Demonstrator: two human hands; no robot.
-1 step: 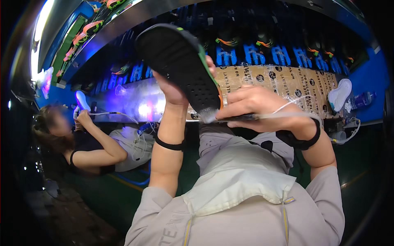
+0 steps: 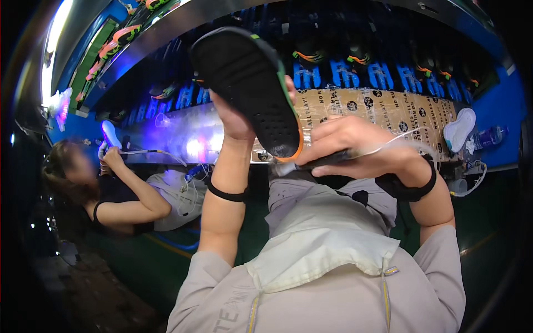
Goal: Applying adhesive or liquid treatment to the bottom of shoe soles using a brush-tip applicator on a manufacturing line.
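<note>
- The long black shoe-shaped piece with a green side and an orange-edged lower end point(image 2: 250, 94) was up in the air above the near edge of the desk point(image 2: 183, 130), its dark underside, pitted with small holes, turned toward the wearer's head.
- The left hand point(image 2: 233, 119) was wrapped around it from behind, gripping its middle: the palm showed at its left edge and fingertips curled past its right, green edge.
- The right hand point(image 2: 350, 141) was closed around a slim black-handled brush with pale bristles point(image 2: 327, 160), just to the right of the piece's orange-edged end.
- The bristles pointed left, just below that end; they were blurred, so whether they touched it could not be told.
- A thin white tube point(image 2: 397, 139) ran beside the right hand toward the wrist.
- Brown printed cardboard under clear wrap point(image 2: 380, 116) covered the desk beyond the right hand.
- At its far right lay a white shoe sole point(image 2: 459, 129), just beside a clear bottle with a purple label point(image 2: 491, 135).
- Bright blue plastic holders point(image 2: 344, 75) stood in a row behind the cardboard.
- To the left, well apart, a co-worker point(image 2: 133, 210) held a pale, blue-lit sole point(image 2: 110, 135).
</note>
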